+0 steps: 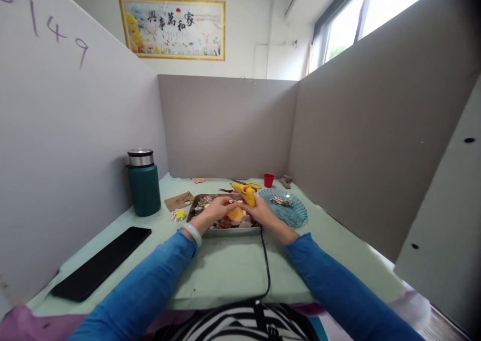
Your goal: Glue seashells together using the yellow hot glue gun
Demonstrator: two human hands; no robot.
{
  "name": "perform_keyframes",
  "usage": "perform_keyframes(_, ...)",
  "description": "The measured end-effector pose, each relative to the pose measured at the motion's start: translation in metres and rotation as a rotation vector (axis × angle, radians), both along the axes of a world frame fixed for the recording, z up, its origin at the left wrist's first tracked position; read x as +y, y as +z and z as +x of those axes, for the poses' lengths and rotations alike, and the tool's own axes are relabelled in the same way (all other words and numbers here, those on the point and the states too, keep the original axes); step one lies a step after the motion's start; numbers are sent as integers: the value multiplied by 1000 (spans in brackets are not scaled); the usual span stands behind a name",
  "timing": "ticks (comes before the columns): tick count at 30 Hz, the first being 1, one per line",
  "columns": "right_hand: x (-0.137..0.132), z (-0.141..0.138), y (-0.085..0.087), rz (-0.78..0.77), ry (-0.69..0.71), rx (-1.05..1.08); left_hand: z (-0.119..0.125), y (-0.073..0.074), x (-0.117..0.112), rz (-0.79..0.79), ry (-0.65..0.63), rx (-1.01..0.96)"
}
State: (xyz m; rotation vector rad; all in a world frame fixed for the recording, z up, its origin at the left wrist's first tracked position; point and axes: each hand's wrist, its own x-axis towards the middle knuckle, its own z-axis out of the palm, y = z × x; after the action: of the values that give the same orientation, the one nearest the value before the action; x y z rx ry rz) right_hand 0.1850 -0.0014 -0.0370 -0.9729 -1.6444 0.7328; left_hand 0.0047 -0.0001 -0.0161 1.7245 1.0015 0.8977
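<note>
Over the metal tray [225,233] of shells and small pieces, both my hands are close together. My right hand [261,213] is closed around a yellow hot glue gun [246,193], its nozzle pointing left. A black cord [268,266] runs down from near it toward my lap. With bent fingers my left hand [216,211], a pale bangle on its wrist, pinches the edge of a flat orange disc [236,214]. The right fingertips are close to the disc too; whether they touch it I cannot tell. A tiny red-and-white piece [231,201] shows by the left fingertips.
A green bottle [144,186] and a black phone [103,262] are on the left. Brown card [179,201] and a decorated piece [179,215] lie beside the tray. On the right is a blue glass plate [298,213]; behind are scissors [253,185] and a red cup [268,180]. Partitions enclose the table.
</note>
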Motion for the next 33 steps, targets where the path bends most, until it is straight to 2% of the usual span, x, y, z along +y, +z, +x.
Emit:
perform_keyframes(4, 2, 1, -1, 17, 1, -8, 1, 0, 0, -2, -22, -11)
perform_keyframes(18, -4, -2, 4, 1, 24, -18, -3, -8, 14, 141, -16, 63)
perform_keyframes(24, -5, -1, 4, -3, 25, -30, -3, -6, 13, 194, -17, 70)
perform_keyframes(33, -6, -1, 5, 0, 17, -14, -3, -8, 12, 107, -9, 85)
